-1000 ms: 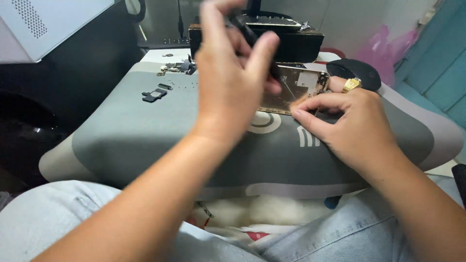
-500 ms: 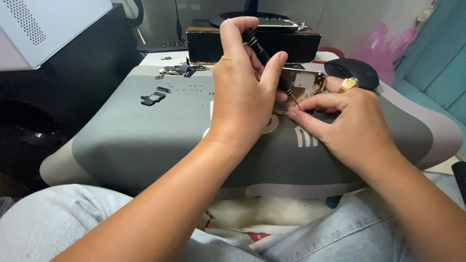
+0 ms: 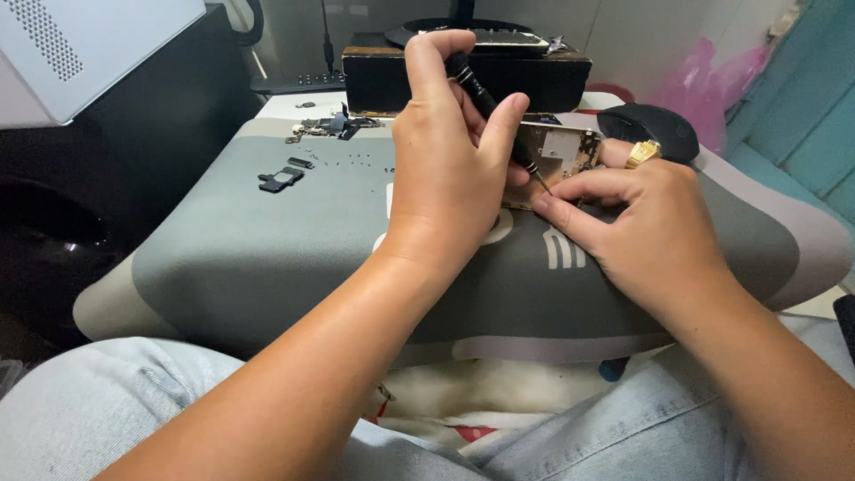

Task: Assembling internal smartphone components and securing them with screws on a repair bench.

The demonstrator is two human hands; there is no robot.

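Note:
My left hand (image 3: pixel 450 165) grips a thin black screwdriver (image 3: pixel 492 111) that slants down to the right, its tip touching an opened phone body (image 3: pixel 563 153) with a gold frame and bare metal inside. My right hand (image 3: pixel 650 227), with a gold ring (image 3: pixel 643 153) on one finger, rests on the grey mat (image 3: pixel 267 249). It pinches the phone's near edge just beside the screwdriver tip. The left hand hides the phone's left part.
Small dark phone parts (image 3: pixel 281 178) and tiny screws (image 3: pixel 352 160) lie on the mat's far left. A black box (image 3: pixel 463 76) stands behind the phone, a round black object (image 3: pixel 655 125) to its right. A black cabinet (image 3: pixel 98 169) is on the left.
My left hand has come down from higher up and brought the screwdriver tip onto the phone. The right hand has stayed on the phone's edge.

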